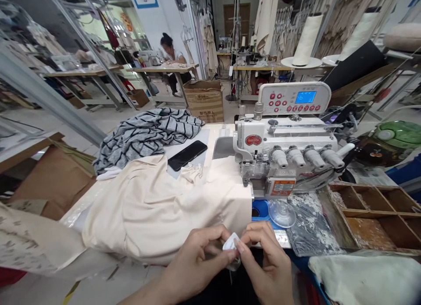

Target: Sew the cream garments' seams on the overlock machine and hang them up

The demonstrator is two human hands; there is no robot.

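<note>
A small white piece (231, 242), perhaps a label or folded scrap, is pinched between both hands in front of the sewing machine table. My left hand (205, 257) grips its left side with thumb and forefinger. On its right side, the thumb and fingertips of my right hand (268, 259) close on the same piece. Just beyond the hands lies cream fabric (141, 208), spread over the table up to the needle area of a white overlock machine (289, 138). A black phone (187, 155) rests behind the fabric.
Grey striped cloth (148, 134) is heaped at the back left. A wooden compartment tray (371, 217) and a clear round dish (282, 214) are at the right. Pale cloth (365, 276) lies at the lower right. Farther back are a cardboard box (204, 101) and a seated person (171, 59).
</note>
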